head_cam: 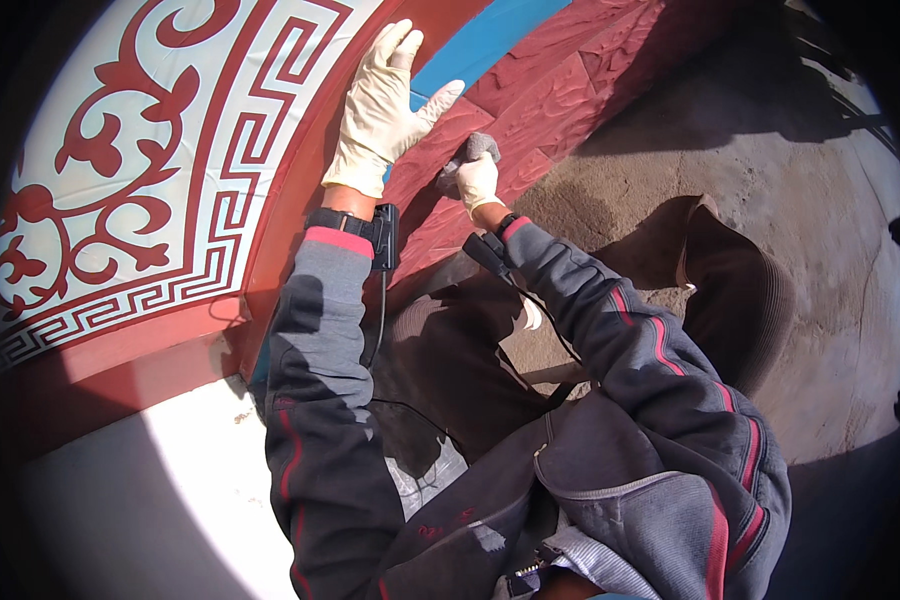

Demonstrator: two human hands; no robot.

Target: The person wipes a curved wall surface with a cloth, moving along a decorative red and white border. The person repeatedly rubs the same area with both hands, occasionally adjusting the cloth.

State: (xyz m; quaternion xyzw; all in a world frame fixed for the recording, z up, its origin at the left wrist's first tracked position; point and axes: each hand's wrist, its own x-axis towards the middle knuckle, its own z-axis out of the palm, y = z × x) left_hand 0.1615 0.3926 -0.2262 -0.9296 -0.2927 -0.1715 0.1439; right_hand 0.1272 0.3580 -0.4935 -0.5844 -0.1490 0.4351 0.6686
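Note:
Both hands wear thin cream rubber gloves. My left hand (381,116) lies flat, fingers spread, on the dark red painted border (289,202) beside a blue painted band (480,37); it holds nothing. My right hand (478,180), a little lower and to the right, is closed on a crumpled grey cloth or sponge-like wad (482,145), its exact kind unclear. The wad rests against the red stone-textured wall face (529,97). Wrist straps with small black devices and cables sit at both cuffs.
On the left stands a white panel with red scrollwork (131,150) and a key-pattern edge. A red ledge (142,375) runs below it. Rough concrete ground (817,315) lies to the right, partly shaded. My bent knees are close beneath my arms, and cables hang from both wrists.

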